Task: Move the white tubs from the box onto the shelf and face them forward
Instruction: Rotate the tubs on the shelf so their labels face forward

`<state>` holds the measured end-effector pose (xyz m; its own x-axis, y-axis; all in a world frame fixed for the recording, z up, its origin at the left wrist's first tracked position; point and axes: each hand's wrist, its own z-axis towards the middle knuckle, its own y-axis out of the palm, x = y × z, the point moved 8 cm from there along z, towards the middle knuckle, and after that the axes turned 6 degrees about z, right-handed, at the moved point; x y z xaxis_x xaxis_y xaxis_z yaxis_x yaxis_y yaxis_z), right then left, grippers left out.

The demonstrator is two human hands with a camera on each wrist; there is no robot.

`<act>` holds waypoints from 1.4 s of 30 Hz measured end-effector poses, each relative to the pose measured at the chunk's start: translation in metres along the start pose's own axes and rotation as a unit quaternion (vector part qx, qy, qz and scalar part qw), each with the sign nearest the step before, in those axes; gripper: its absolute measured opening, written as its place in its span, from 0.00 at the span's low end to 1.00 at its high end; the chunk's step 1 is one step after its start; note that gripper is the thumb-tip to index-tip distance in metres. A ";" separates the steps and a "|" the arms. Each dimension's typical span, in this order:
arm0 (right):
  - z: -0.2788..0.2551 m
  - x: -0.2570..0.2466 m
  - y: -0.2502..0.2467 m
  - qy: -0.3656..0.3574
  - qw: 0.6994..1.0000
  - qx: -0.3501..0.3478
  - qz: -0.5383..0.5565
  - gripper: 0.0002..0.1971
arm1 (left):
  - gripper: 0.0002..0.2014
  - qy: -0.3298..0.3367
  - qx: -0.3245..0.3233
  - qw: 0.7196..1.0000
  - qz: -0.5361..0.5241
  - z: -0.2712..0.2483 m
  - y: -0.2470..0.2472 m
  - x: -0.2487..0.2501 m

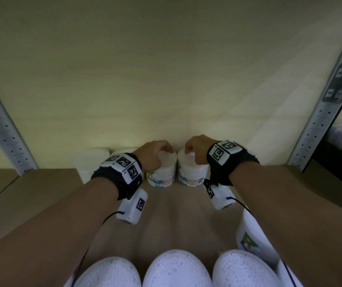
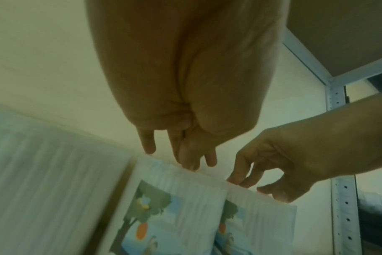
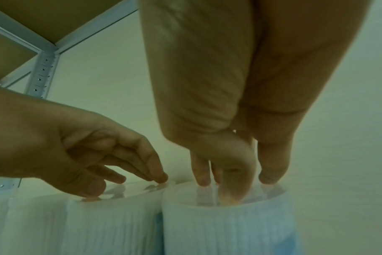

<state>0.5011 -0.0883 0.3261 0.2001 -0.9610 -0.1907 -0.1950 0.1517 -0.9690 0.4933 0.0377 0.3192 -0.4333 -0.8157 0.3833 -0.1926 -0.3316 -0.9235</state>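
Tubs (image 1: 162, 172) are contacted from directly above: left hand (image 1: 153, 155) fingertips rest on the left lid (image 1: 167, 158), right hand (image 1: 197, 150) fingertips on the right lid (image 1: 187, 157); nothing is grasped. Both stand upright, side by side, far on the shelf (image 1: 176, 220), labels (image 1: 191, 181) facing near.

Left hand (image 1: 153, 154) sat on white round plastic tub (image 1: 163, 172); right hand (image 1: 197, 151) on second white tub (image 1: 191, 172), touching first, just right. Two further tubs (image 1: 91, 162) stood left of left grip; three near tubs (image 1: 176, 270) behind both grips.

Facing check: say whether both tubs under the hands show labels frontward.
Yes, the left cotton buds tub and the right cotton buds tub both show their printed labels toward the camera.
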 end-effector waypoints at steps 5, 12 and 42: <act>0.000 0.002 0.000 0.002 1.000 0.006 0.009 0.22 | 0.14 -0.057 0.119 0.991 -0.005 0.002 -0.017 -0.011; -0.001 0.001 -0.001 0.007 1.000 0.012 0.019 0.22 | 0.24 -0.091 0.080 0.984 0.130 0.006 -0.001 -0.018; -0.021 -0.006 0.005 -0.006 0.996 -0.069 -0.059 0.27 | 0.21 0.010 -0.056 0.982 0.178 -0.004 -0.001 0.011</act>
<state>0.4787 -0.0869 0.3261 0.2408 -0.9674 -0.0787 -0.2984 0.0034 -0.9544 0.4850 0.0314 0.3246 -0.5068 -0.8613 0.0375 -0.1206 0.0278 -0.9923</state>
